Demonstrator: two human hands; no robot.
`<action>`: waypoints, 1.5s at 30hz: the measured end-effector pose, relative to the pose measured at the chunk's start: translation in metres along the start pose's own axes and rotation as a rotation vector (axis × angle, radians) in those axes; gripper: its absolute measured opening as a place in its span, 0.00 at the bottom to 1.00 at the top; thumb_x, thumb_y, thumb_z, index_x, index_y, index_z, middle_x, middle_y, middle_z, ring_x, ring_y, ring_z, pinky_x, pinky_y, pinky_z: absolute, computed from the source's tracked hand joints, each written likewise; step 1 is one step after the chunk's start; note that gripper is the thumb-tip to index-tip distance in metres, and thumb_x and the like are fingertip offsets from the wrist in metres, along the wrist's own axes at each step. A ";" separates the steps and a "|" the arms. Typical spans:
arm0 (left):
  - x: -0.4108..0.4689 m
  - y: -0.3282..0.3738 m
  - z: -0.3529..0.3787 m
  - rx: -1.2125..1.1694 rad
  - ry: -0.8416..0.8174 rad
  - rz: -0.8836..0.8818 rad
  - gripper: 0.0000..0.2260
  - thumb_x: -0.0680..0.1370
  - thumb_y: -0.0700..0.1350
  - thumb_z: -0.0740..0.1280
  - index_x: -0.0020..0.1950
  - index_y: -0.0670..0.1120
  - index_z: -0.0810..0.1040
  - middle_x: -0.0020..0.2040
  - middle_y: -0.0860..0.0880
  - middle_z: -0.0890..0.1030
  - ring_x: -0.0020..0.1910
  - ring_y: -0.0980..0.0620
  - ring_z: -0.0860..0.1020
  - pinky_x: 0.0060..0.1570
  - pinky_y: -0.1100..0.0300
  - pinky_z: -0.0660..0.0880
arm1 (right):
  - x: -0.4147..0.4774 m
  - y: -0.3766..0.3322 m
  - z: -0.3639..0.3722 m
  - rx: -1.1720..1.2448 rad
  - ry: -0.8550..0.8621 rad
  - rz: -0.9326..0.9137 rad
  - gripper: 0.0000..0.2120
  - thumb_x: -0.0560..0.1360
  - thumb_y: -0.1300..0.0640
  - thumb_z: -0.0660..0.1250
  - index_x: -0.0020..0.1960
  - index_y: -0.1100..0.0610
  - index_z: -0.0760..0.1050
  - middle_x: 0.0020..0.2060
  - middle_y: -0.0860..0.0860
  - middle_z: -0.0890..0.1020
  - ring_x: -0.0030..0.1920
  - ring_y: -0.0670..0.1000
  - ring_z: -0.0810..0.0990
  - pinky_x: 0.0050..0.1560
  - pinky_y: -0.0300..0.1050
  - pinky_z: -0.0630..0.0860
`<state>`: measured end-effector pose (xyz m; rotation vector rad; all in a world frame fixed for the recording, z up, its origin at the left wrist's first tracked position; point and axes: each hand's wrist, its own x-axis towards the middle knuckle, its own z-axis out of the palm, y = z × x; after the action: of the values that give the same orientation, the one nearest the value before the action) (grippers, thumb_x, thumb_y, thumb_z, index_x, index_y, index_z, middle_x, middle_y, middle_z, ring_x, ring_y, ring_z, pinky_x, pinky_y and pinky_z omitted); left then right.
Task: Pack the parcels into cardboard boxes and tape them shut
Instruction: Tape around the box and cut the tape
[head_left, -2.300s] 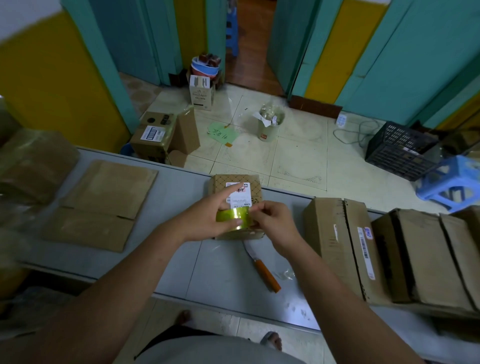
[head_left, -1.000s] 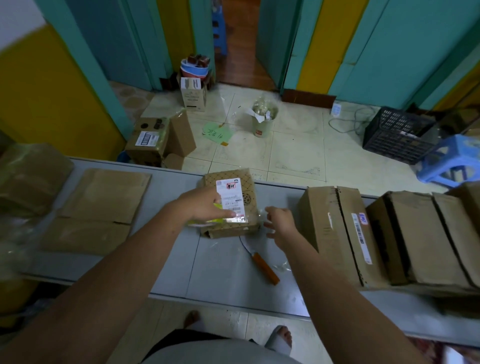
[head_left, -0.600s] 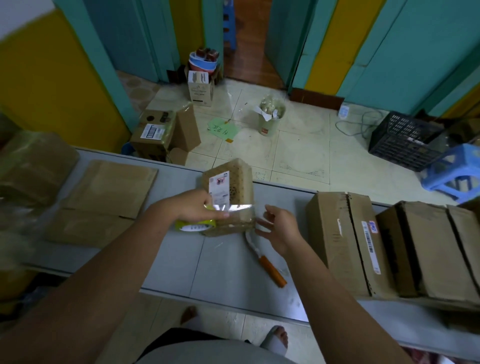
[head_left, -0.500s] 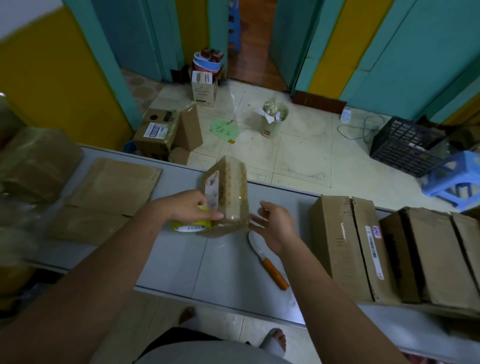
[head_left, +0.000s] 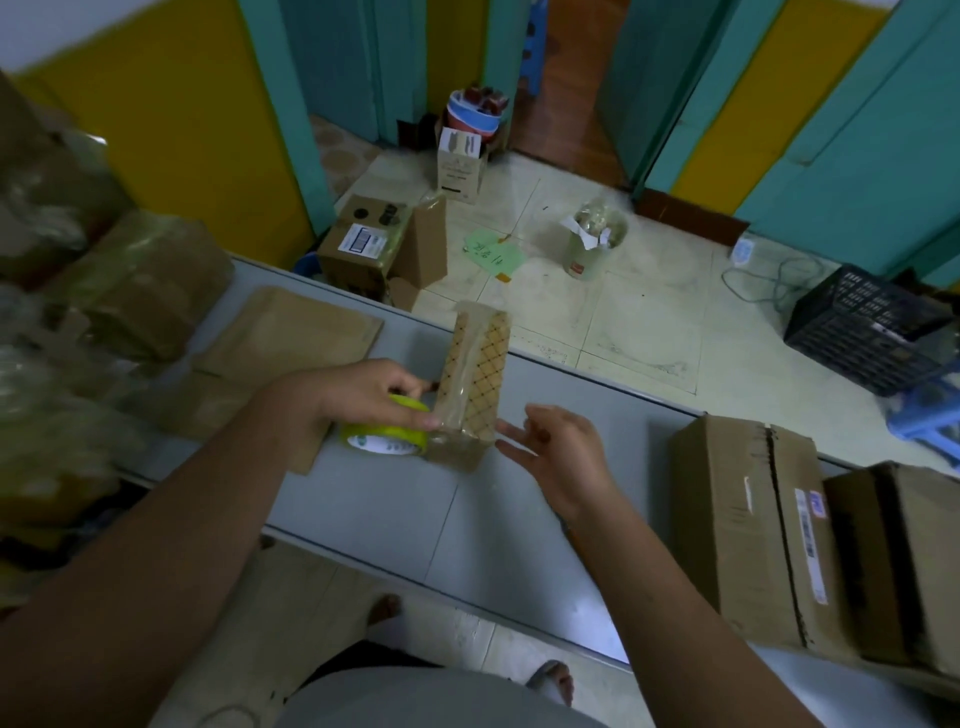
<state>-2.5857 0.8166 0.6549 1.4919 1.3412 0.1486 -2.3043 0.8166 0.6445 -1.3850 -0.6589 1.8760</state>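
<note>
On the grey table (head_left: 363, 499), the left hand (head_left: 358, 397) clamps a yellow-green tape roll (head_left: 384, 439) against the small patterned cardboard box (head_left: 475, 374); the right hand (head_left: 561, 452) has its grip apart; taping seems unfinished.

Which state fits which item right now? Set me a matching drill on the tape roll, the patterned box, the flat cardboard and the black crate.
Things:
1. tape roll
2. patterned box
3. flat cardboard
4. black crate

States:
A. on the floor, far right
B. standing on end on the table
C. gripped by the left hand
D. lying flat on the table, to the left

Pairs: 1-C, 2-B, 3-D, 4-A.
</note>
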 end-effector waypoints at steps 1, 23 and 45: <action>-0.001 0.000 -0.002 0.006 -0.025 0.001 0.24 0.70 0.65 0.78 0.37 0.45 0.76 0.69 0.51 0.80 0.72 0.60 0.73 0.72 0.47 0.74 | -0.001 0.004 -0.002 0.013 -0.005 -0.012 0.06 0.83 0.67 0.64 0.47 0.65 0.76 0.37 0.59 0.79 0.57 0.66 0.85 0.62 0.66 0.80; 0.030 0.005 -0.028 0.175 -0.118 0.021 0.19 0.72 0.53 0.81 0.41 0.39 0.80 0.71 0.54 0.80 0.73 0.56 0.75 0.68 0.51 0.76 | -0.007 0.046 -0.010 0.150 0.070 -0.161 0.06 0.78 0.74 0.66 0.44 0.68 0.77 0.41 0.64 0.83 0.57 0.62 0.86 0.56 0.52 0.84; 0.040 -0.021 -0.024 0.350 -0.018 -0.041 0.14 0.72 0.59 0.80 0.48 0.53 0.81 0.51 0.53 0.82 0.53 0.52 0.80 0.47 0.56 0.75 | 0.017 0.072 0.008 -0.059 0.011 0.346 0.25 0.65 0.43 0.79 0.58 0.51 0.82 0.58 0.49 0.83 0.63 0.53 0.78 0.59 0.49 0.71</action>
<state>-2.6015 0.8573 0.6287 1.7485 1.4342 -0.1325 -2.3322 0.7855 0.5832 -1.6289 -0.4951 2.1263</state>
